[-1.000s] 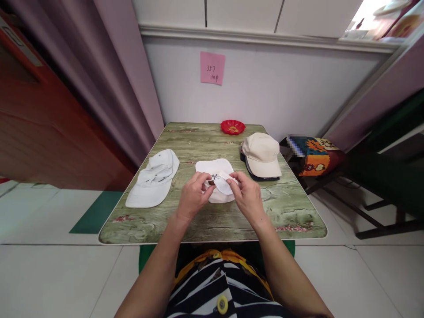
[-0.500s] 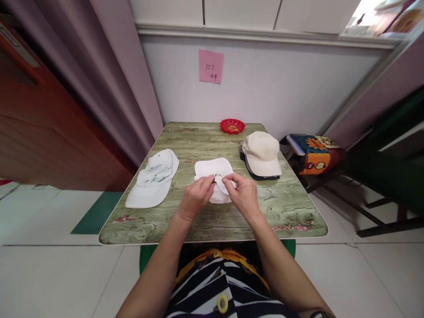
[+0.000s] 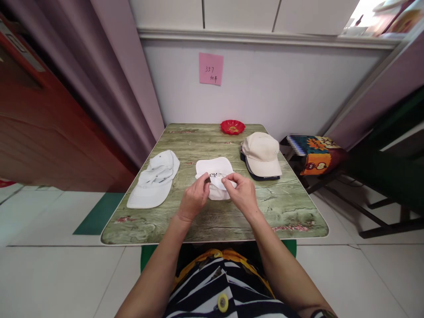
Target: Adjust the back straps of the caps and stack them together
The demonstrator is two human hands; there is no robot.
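A white cap with dark lettering on its front lies on the wooden-patterned table, its brim pointing away from me. My left hand pinches the cap's left side beside the lettering. On the other side, my right hand grips the cap between thumb and index finger. Parts of the crown are hidden behind my fingers. To the left lies a pale, crumpled cap, brim toward the near left. A beige cap rests on a dark cap at the right.
A red scalloped dish stands at the table's back edge. Behind it, a pink note is stuck on the wall. A dark stool or chair with a colourful cloth is beyond the table's right edge.
My left hand has shifted slightly left and down, and the dark lettering on the white cap now shows between my hands. The other caps have stayed in place.
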